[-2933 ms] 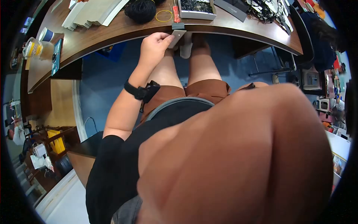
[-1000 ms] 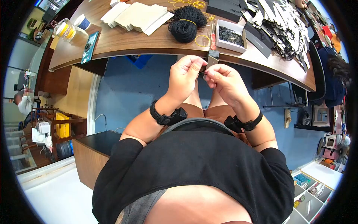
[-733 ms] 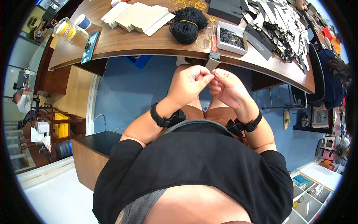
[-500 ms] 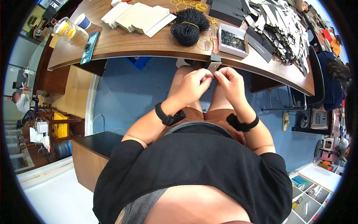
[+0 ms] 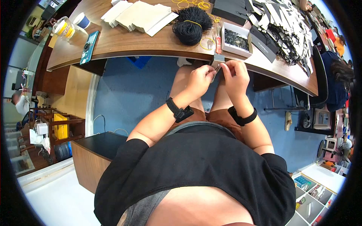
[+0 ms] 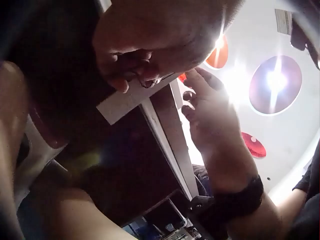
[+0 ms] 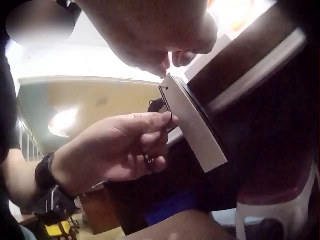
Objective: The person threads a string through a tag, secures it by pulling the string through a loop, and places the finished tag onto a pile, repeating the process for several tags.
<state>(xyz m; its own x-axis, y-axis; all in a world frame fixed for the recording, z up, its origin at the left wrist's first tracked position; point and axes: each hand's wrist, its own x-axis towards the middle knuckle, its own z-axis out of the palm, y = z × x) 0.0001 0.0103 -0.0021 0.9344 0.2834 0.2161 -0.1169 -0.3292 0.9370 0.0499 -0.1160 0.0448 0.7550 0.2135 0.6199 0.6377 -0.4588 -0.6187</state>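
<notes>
My left hand (image 5: 200, 82) pinches a thin black cord between thumb and forefinger, just below the table edge. In the right wrist view, the cord runs along the side of a pale card (image 7: 195, 132) to a small hole near its top, and the left hand (image 7: 117, 145) is beside that card. My right hand (image 5: 236, 78) is close by with curled fingers; its thumb and forefinger pinch at the cord's upper end, partly hidden. A stack of cards (image 5: 218, 58) juts out from the table edge between both hands.
On the table (image 5: 124, 46) lie a black yarn bundle (image 5: 188, 32), a red-handled tool (image 5: 218, 44), a white box (image 5: 241, 52) of small black pieces, pale card stacks (image 5: 145, 17), a phone (image 5: 89, 47), and a heap of corded tags (image 5: 286, 34) at the right.
The right arm, earlier raised large before the head camera, came down to join the left hand. Lately both hands shifted up slightly towards the table edge, and the right hand turned more upright.
</notes>
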